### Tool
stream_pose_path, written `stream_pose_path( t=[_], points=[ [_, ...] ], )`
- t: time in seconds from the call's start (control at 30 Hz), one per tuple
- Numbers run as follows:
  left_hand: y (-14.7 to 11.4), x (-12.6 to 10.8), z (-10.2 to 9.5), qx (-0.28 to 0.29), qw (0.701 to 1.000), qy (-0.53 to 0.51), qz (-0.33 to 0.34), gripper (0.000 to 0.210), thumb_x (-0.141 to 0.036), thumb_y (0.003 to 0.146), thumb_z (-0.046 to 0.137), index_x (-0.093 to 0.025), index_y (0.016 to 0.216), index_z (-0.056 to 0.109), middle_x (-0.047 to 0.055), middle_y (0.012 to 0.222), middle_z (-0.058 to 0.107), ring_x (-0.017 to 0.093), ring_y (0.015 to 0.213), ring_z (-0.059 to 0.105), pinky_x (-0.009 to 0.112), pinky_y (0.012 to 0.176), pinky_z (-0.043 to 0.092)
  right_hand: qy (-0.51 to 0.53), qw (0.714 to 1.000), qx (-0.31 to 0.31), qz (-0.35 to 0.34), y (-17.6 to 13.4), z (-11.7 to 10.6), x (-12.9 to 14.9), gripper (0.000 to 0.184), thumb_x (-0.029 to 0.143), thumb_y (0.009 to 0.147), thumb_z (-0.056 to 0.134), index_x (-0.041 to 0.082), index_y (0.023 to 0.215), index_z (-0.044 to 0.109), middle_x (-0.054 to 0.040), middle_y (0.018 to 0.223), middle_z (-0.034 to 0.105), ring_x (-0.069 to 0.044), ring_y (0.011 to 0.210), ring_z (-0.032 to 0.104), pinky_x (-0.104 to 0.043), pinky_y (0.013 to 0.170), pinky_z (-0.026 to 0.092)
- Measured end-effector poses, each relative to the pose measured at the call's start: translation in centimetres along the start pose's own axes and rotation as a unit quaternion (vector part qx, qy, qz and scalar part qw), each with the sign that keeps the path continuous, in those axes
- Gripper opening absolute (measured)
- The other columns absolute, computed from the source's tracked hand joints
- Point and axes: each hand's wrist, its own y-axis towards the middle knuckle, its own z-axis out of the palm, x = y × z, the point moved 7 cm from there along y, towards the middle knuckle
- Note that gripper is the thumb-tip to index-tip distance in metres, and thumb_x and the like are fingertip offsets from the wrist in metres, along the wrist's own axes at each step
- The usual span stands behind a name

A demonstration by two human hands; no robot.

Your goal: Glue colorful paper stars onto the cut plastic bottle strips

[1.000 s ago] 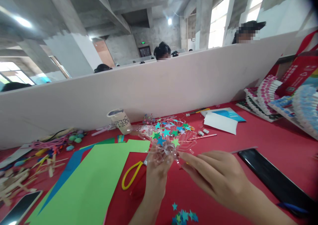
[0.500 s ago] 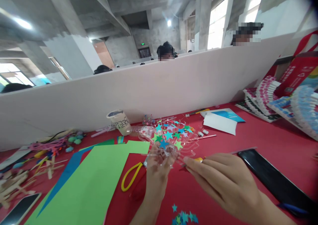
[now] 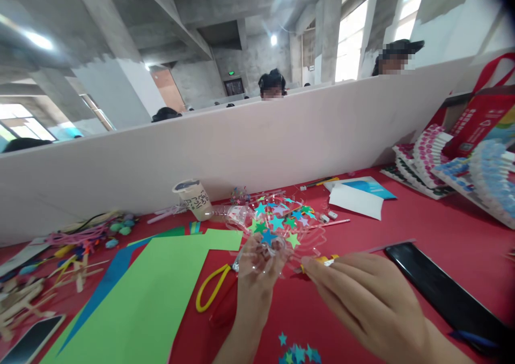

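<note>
My left hand (image 3: pixel 259 259) is closed around the base of a clear plastic piece, cut into curling strips and dotted with blue, green and purple paper stars (image 3: pixel 277 223). To its right, my right hand (image 3: pixel 368 291) is pinched on a small yellow object (image 3: pixel 329 260) with a white patch, mostly hidden behind the fingers. The fingertips of that hand are just short of the plastic strips. Loose blue and green stars (image 3: pixel 298 353) lie in a small pile at the near edge. Yellow-handled scissors (image 3: pixel 213 289) rest left of my left wrist, their blades partly covered.
Green paper sheets (image 3: pixel 148 294) cover the left of the red table, beside wooden sticks and pompoms. A paper cup (image 3: pixel 193 199) and a clear bottle (image 3: pixel 227 213) stand and lie behind. A black case (image 3: pixel 438 289) is at right. A white partition (image 3: pixel 241 149) closes the back.
The starred plastic piece has tilted slightly to the right in my left hand. My right hand has shifted a little, and more of the yellow object shows.
</note>
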Motion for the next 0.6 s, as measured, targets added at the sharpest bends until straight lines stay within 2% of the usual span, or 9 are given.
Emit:
stream_pose_path(
  t=[0.1, 0.2, 0.33, 0.47, 0.6],
  points=[
    [0.0, 0.0, -0.4, -0.024, 0.999, -0.031, 0.007, 0.035, -0.023, 0.055, 0.079, -0.019, 0.084, 0.061, 0.002, 0.079, 0.071, 0.02, 0.076, 0.068, 0.031, 0.072, 0.052, 0.007, 1.0, 0.002, 0.019, 0.4, -0.2, -0.2, 0.026, 0.01, 0.087, 0.05, 0.012, 0.112, 0.054, -0.0026, 0.071, 0.069, -0.013, 0.052, 0.057, -0.028, 0.047, 0.042],
    [0.1, -0.1, -0.9, -0.054, 0.997, -0.059, 0.019, 0.046, -0.022, 0.051, 0.081, -0.022, 0.093, 0.059, -0.001, 0.074, 0.071, 0.019, 0.071, 0.069, 0.03, 0.07, 0.053, 0.029, 0.997, -0.029, 0.061, 0.9, -1.0, -0.7, 0.03, 0.013, 0.086, 0.053, 0.014, 0.115, 0.052, -0.0007, 0.069, 0.068, -0.012, 0.05, 0.056, -0.026, 0.048, 0.042],
    [0.2, -0.4, -0.8, -0.057, 0.997, -0.043, 0.008, 0.05, -0.021, 0.056, 0.079, -0.021, 0.102, 0.059, 0.002, 0.08, 0.071, 0.02, 0.073, 0.069, 0.032, 0.071, 0.053, 0.049, 0.992, -0.053, 0.104, 1.1, -1.8, -1.0, 0.015, 0.014, 0.085, 0.053, 0.018, 0.099, 0.057, 0.0015, 0.064, 0.065, -0.009, 0.046, 0.053, -0.024, 0.05, 0.041],
    [0.3, -0.8, -0.4, -0.03, 0.998, -0.052, 0.032, 0.038, -0.022, 0.057, 0.078, -0.018, 0.091, 0.061, 0.004, 0.081, 0.072, 0.021, 0.077, 0.069, 0.033, 0.075, 0.054, 0.073, 0.989, -0.025, 0.123, 1.3, -1.0, -1.0, 0.009, 0.015, 0.085, 0.054, 0.017, 0.092, 0.059, 0.0043, 0.057, 0.058, -0.007, 0.042, 0.046, -0.021, 0.047, 0.038],
    [0.6, 0.3, -1.4, -0.035, 0.996, -0.079, 0.032, 0.034, -0.018, 0.054, 0.079, -0.02, 0.08, 0.058, 0.0, 0.077, 0.072, 0.019, 0.073, 0.07, 0.029, 0.073, 0.054, 0.069, 0.988, -0.024, 0.134, 1.3, -0.2, -1.1, 0.014, 0.016, 0.083, 0.056, 0.014, 0.097, 0.059, 0.0055, 0.055, 0.054, -0.007, 0.041, 0.042, -0.021, 0.045, 0.034]
  ],
)
